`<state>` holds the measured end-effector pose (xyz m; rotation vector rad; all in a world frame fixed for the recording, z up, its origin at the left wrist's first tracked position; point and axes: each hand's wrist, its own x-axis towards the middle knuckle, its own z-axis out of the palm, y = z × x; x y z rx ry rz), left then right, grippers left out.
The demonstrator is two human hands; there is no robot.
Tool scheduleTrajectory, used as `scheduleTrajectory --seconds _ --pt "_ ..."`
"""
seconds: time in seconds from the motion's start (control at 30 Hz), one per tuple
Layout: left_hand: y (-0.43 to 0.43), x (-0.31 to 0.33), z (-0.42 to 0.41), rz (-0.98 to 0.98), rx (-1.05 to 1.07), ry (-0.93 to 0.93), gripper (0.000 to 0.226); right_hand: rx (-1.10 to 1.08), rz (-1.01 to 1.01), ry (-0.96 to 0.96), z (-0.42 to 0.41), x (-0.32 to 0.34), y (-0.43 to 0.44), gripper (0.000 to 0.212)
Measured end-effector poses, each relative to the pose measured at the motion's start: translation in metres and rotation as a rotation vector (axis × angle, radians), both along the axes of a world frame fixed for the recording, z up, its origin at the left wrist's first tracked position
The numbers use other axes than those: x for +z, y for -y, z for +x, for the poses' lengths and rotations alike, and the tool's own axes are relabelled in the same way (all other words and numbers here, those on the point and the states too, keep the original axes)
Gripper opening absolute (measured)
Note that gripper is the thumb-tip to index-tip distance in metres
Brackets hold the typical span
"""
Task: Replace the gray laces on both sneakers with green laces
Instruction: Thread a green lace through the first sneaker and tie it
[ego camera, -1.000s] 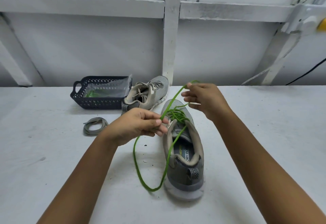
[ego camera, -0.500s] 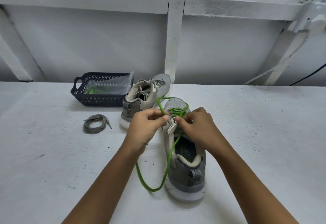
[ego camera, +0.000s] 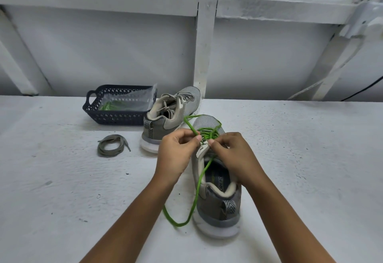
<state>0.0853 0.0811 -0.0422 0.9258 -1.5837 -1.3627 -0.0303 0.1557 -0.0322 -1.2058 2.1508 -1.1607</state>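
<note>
A gray sneaker (ego camera: 219, 206) stands in front of me, heel toward me, with a green lace (ego camera: 195, 196) threaded through its upper eyelets. My left hand (ego camera: 178, 150) pinches the green lace just left of the tongue. My right hand (ego camera: 232, 153) pinches the lace at the top of the tongue, fingertips almost touching the left hand's. A long loop of green lace trails down onto the table left of the heel. Behind and to the left stands the second gray sneaker (ego camera: 167, 119), still wearing its gray lace. A removed gray lace (ego camera: 112, 145) lies coiled on the table.
A dark plastic basket (ego camera: 116, 115) at the back left holds a clear bag with more green lace (ego camera: 108, 106) in it. The white table (ego camera: 62, 200) ends at a white wall with a vertical post (ego camera: 204, 45).
A second ago my hands were apart, pulling the green lace up and out. They have since come down together onto the sneaker's tongue and now stay there, pinching the lace.
</note>
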Motion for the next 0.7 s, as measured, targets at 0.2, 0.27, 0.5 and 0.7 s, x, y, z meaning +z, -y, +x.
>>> scheduleTrajectory --seconds 0.2,0.27,0.5,0.7 --pt "-0.0012 0.0019 -0.0001 -0.020 -0.033 0.031 0.017 0.012 -0.023 -0.018 -0.0003 0.0004 -0.0012 0.025" --pt "0.0001 0.0025 0.0013 -0.031 -0.049 0.064 0.018 0.016 -0.040 -0.023 -0.0007 -0.0008 -0.0009 0.029" --pt "-0.0014 0.0041 0.0024 -0.129 -0.066 0.175 0.015 0.009 -0.054 0.009 0.0022 0.0019 -0.0023 0.025" --pt "-0.0048 0.0003 0.0019 -0.294 -0.014 0.284 0.011 0.021 -0.003 -0.017 0.0023 -0.0011 -0.0027 0.016"
